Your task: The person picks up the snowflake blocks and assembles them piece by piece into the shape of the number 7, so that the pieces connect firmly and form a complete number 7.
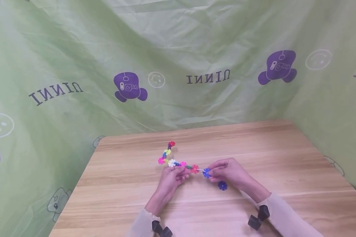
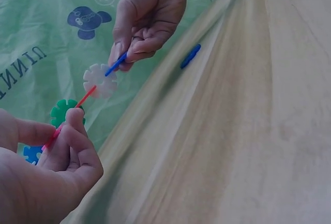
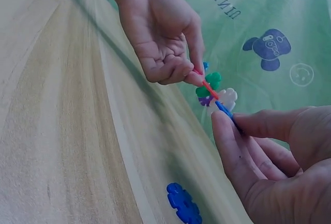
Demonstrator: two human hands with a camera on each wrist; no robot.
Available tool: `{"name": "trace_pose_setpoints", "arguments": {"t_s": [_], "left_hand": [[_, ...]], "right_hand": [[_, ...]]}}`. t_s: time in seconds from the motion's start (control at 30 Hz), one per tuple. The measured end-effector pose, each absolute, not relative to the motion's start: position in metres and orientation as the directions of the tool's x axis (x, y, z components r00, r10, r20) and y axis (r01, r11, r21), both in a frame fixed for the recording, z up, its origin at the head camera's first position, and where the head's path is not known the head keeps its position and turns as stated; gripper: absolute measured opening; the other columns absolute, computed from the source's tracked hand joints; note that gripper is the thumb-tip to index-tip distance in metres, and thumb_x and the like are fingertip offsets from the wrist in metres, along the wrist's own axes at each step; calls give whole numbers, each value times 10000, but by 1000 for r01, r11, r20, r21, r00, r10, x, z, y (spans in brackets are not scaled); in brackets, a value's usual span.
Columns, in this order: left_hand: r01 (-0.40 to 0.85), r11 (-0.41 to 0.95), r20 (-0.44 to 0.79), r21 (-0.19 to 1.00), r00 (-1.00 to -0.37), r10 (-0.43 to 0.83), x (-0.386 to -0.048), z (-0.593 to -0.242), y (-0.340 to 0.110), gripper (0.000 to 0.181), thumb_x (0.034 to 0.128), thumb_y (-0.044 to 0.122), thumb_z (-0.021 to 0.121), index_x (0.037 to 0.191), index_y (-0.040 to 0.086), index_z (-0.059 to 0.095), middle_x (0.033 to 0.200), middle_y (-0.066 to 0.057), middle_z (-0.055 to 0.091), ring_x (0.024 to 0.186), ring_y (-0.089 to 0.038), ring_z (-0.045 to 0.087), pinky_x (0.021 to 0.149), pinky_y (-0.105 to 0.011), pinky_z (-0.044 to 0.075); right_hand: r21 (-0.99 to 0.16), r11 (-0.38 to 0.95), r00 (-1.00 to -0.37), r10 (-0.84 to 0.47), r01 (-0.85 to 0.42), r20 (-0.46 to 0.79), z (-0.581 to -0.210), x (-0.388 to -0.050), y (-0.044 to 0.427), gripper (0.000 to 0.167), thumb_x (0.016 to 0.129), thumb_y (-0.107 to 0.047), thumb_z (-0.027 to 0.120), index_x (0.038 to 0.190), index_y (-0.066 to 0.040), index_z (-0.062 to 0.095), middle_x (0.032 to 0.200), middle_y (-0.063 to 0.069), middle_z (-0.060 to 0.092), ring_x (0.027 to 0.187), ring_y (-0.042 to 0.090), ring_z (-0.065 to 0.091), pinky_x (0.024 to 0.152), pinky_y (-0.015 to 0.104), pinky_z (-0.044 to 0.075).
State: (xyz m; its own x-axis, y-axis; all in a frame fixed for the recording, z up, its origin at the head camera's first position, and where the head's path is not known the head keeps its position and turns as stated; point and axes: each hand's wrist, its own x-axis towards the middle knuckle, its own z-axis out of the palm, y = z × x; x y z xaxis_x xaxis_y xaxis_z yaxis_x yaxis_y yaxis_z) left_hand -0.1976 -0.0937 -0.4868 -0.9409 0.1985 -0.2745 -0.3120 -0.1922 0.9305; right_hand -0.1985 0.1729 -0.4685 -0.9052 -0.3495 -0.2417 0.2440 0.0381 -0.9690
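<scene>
A chain of notched plastic snowflake discs (image 1: 171, 163) in several colours runs across the table, its far end bending back to a red disc (image 1: 171, 144). My left hand (image 1: 172, 181) pinches a pink disc in the chain between thumb and finger. Between the hands come a green disc (image 2: 63, 112), a red disc (image 1: 194, 169) and a white disc (image 2: 100, 80). My right hand (image 1: 229, 172) pinches a blue disc (image 1: 207, 173) at the chain's near end; its edge meets the white disc. Whether they are fully slotted together, I cannot tell.
A loose blue disc (image 1: 222, 185) lies on the wooden table (image 1: 130, 204) just below the right hand. Green printed cloth (image 1: 178, 39) hangs behind and along the sides of the table. Black devices (image 1: 258, 218) are strapped at both wrists.
</scene>
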Motion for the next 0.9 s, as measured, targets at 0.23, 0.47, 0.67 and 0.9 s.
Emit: {"name": "trace_pose_setpoints", "arguments": {"t_s": [0.23, 0.47, 0.67, 0.9], "left_hand": [[-283, -193, -247, 940, -950, 189, -197, -487, -94, 199, 1041, 125, 602, 1141, -34, 669, 954, -50, 806, 826, -114, 724, 817, -233, 598], [-299, -197, -266, 934, -948, 177, -196, -487, -94, 203, 1048, 116, 586, 1169, -31, 658, 930, -21, 801, 823, -98, 719, 806, -216, 590], [-315, -218, -278, 924, -943, 182, -195, -487, -93, 272, 1048, 146, 610, 1243, -43, 631, 975, -36, 808, 851, -95, 725, 829, -215, 591], [-319, -219, -285, 922, -943, 173, -197, -485, -96, 249, 1052, 148, 601, 1216, -33, 648, 986, -36, 804, 868, -106, 720, 817, -220, 582]], "right_hand": [[-967, 47, -908, -336, 251, -251, -469, -194, 166, 348, 930, 28, 706, 1243, 165, 640, 1062, 257, 785, 824, 201, 799, 828, 359, 661], [-964, 47, -902, -344, 261, -261, -470, -195, 165, 343, 942, 42, 680, 1254, 172, 620, 1062, 262, 781, 826, 195, 795, 827, 353, 661], [-963, 37, -907, -329, 267, -264, -470, -198, 167, 397, 923, 19, 731, 1277, 151, 609, 1076, 237, 787, 901, 269, 805, 862, 387, 655], [-969, 146, -927, -295, 198, -233, -470, -201, 171, 458, 895, -61, 790, 1282, 118, 623, 1082, 209, 796, 932, 283, 798, 867, 385, 659]]}}
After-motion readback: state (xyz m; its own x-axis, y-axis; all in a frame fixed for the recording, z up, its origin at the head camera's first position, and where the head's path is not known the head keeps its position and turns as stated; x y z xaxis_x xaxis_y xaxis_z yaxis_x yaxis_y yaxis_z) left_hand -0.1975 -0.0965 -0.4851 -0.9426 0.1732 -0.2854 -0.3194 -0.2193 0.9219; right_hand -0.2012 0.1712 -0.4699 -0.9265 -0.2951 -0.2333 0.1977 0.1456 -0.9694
